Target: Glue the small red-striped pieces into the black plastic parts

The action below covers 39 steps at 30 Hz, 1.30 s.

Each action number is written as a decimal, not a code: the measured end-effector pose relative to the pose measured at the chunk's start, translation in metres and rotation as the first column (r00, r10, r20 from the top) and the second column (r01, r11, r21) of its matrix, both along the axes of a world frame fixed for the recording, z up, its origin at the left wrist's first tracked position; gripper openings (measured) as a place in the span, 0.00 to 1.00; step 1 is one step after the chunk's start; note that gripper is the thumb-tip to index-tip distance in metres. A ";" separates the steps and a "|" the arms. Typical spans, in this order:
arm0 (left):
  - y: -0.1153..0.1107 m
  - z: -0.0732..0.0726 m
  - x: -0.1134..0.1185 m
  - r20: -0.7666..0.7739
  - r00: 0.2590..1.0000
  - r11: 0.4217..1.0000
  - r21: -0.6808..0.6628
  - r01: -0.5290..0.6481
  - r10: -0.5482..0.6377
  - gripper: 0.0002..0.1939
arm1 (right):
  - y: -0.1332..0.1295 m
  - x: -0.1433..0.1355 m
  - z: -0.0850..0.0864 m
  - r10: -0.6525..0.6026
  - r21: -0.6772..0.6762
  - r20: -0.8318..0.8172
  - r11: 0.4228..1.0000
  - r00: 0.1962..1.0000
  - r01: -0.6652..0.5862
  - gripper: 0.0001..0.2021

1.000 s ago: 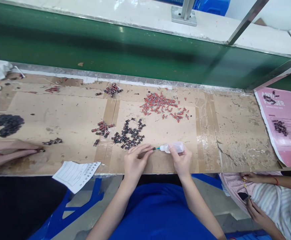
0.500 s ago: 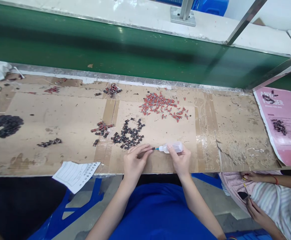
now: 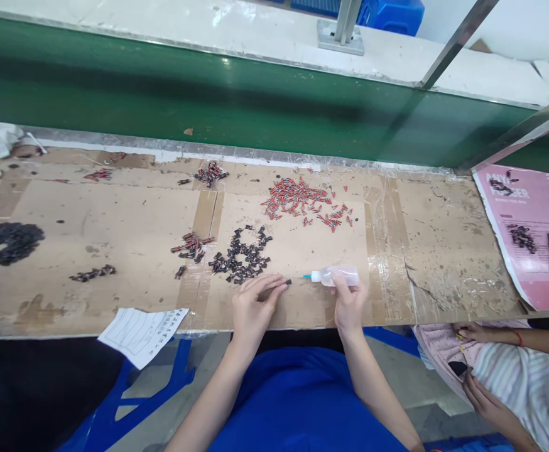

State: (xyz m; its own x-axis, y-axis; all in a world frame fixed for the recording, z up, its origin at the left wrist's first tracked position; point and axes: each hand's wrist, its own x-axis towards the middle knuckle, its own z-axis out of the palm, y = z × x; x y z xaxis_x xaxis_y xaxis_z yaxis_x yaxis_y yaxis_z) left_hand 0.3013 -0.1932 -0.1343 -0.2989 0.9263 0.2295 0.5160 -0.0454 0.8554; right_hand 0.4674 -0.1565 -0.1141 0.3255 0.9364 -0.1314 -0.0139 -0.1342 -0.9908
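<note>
Plastic squeeze bottle (image 3: 343,270), translucent, grasped in right hand (image 3: 351,304) near front edge of cardboard surface (image 3: 444,238). Points blue needle tip (image 3: 307,276) left toward small black part (image 3: 289,282), just beside, gap between. Small black part pinched by thumb and fingers of left hand (image 3: 255,304), also near front edge. Just beyond left hand: heap of black-ended pieces (image 3: 241,258). Nearer back edge: pile of red pieces (image 3: 293,196). Farther left, between front and back edges: red-and-black bundle (image 3: 192,245), then black pile (image 3: 17,242). Overhanging front edge: white paper sheet (image 3: 145,333).
</note>
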 end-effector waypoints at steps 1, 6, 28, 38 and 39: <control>0.000 -0.001 0.000 -0.003 1.000 1.000 0.016 0.002 -0.002 0.04 | 0.001 0.002 -0.001 -0.017 0.016 -0.021 1.000 1.000 0.017 0.14; -0.001 0.001 0.000 0.008 1.000 0.996 0.086 0.014 -0.015 0.02 | 0.008 0.017 0.004 0.087 0.083 0.253 0.990 0.963 -0.112 0.16; -0.001 0.000 -0.006 0.332 0.941 0.997 0.012 0.073 -0.073 0.07 | 0.129 0.060 0.030 0.207 -0.088 0.792 0.970 0.574 -0.227 0.03; 0.002 0.041 0.005 0.472 0.881 0.994 -0.107 0.031 0.024 0.08 | 0.003 -0.027 0.064 0.360 -0.067 -0.032 0.930 0.933 -0.361 0.12; 0.002 0.044 0.005 0.456 0.889 0.995 -0.095 0.021 0.025 0.08 | -0.001 -0.033 0.063 0.372 -0.071 -0.083 0.923 0.925 -0.377 0.13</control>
